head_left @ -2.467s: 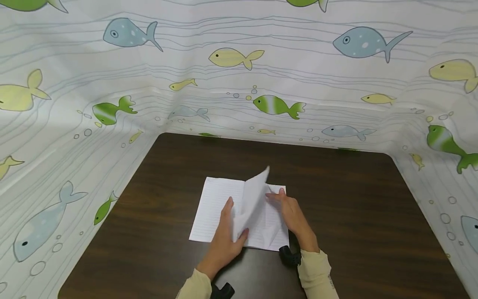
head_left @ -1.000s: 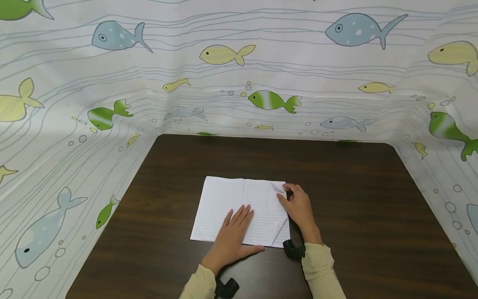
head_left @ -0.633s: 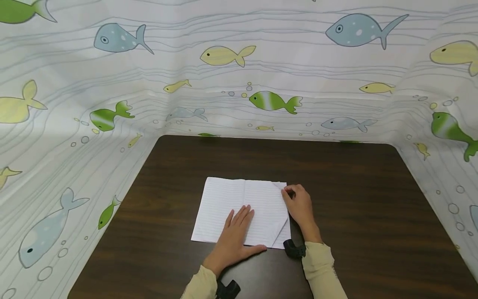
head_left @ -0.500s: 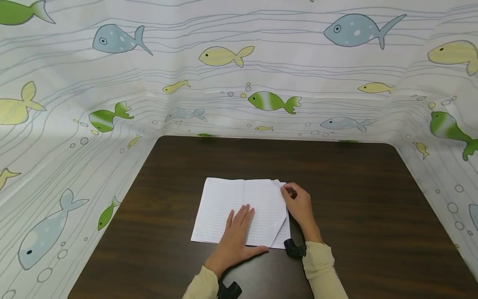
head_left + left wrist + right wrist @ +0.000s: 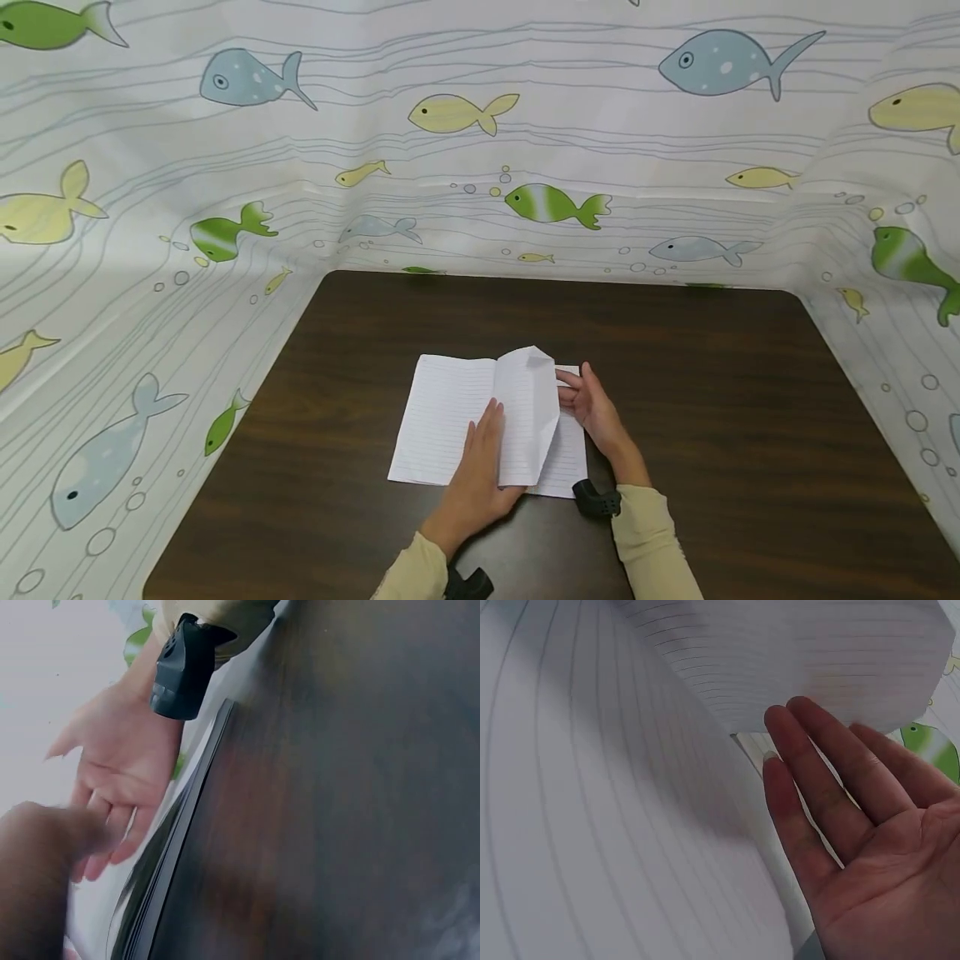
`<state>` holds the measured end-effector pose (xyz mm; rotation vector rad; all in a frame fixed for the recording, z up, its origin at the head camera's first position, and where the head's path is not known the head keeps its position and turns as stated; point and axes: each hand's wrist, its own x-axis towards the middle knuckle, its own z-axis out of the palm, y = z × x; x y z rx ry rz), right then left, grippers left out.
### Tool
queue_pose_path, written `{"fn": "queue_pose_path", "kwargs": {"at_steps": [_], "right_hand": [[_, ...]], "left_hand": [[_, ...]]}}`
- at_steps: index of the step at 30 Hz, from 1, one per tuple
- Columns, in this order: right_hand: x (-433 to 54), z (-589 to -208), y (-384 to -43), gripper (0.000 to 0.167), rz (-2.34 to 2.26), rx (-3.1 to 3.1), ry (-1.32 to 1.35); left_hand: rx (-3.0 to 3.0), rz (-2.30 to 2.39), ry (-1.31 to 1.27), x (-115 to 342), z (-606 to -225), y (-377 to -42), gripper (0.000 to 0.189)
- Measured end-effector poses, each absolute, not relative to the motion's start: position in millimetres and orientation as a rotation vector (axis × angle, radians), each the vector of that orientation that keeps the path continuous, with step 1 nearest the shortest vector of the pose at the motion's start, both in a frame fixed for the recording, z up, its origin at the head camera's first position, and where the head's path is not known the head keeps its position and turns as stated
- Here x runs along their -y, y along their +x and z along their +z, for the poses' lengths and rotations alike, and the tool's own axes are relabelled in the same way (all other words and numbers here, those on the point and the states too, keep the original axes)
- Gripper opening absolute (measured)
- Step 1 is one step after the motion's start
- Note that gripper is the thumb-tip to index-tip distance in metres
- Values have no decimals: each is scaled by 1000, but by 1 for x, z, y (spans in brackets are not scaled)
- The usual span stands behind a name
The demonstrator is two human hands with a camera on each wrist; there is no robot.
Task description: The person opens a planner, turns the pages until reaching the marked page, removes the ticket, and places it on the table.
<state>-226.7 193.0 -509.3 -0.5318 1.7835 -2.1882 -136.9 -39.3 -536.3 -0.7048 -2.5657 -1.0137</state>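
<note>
An open lined notebook (image 5: 438, 421) lies on the brown table, with one leaf (image 5: 525, 417) standing partly raised and creased along its outer side. My left hand (image 5: 476, 483) rests by the middle fold with its fingers straight; its thumb is mostly hidden at the leaf's lower edge. To the right, my right hand (image 5: 600, 417) has straight, slightly spread fingers at the back of the raised leaf, palm turned toward it. The right wrist view shows those fingers (image 5: 829, 750) near the leaf's lined underside. In the left wrist view the left hand (image 5: 37, 862) is blurred.
The dark wooden table (image 5: 720, 417) extends around the notebook. A fish-patterned white sheet (image 5: 450, 50) hangs behind and along both sides. A black wrist device (image 5: 596, 498) sits on the right wrist, and another black device (image 5: 468, 585) on the left.
The right page, flat half a second ago, has lifted and swung left. My right fingers have gone from pinching its upper edge to straight behind it; my left hand has tilted onto its side.
</note>
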Motion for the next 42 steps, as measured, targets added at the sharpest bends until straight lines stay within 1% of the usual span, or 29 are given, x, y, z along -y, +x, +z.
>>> {"fn": "queue_pose_path", "kwargs": {"at_steps": [3,6,13,15,18,20,22,23,26,28,29,30,32,33,35,38,42], "right_hand": [[-193,-513,-229,83,-2172,-1820,-553],[-193,-517,-231,78,-2151,-1926,-532],[-192,-515,-234,70,-2075,-2075,-460],[-191,-514,-234,67,-2073,-2094,-417],[-190,-512,-235,61,-2077,-2115,-362],[-190,-512,-234,57,-2082,-2124,-352],[-190,-512,-234,54,-2089,-2141,-365],[-190,-512,-234,53,-2094,-2151,-369],[-191,-514,-231,52,-2110,-2184,-381],[-190,-515,-229,49,-2103,-2239,-365],[-190,-516,-228,46,-2103,-2268,-348],[-189,-517,-227,44,-2103,-2306,-331],[-190,-518,-225,38,-2125,-2393,-278],[-190,-519,-225,34,-2131,-2460,-237],[-191,-521,-223,29,-2110,-2618,-151],[-194,-523,-222,25,-1959,-2865,-93],[-198,-527,-222,34,-1598,-3066,-185]], "left_hand": [[2450,-1156,-604,44,-536,-137,110],[2316,-1196,-488,52,-535,-137,109],[2134,-1162,-272,76,-534,-137,94],[2148,-1112,-210,83,-533,-137,90],[2204,-981,-122,91,-530,-137,92],[2257,-877,-113,93,-531,-139,87],[2309,-801,-187,90,-532,-142,79],[2333,-790,-263,88,-532,-144,74],[2433,-807,-580,76,-531,-150,58],[2549,-820,-785,67,-529,-153,54],[2629,-812,-857,63,-528,-154,60],[2714,-786,-908,60,-528,-155,70],[2866,-723,-961,55,-528,-156,93],[2925,-694,-969,54,-527,-156,99],[2984,-700,-952,54,-528,-155,106],[2970,-799,-931,56,-528,-155,108],[2941,-932,-918,63,-527,-156,109]]}}
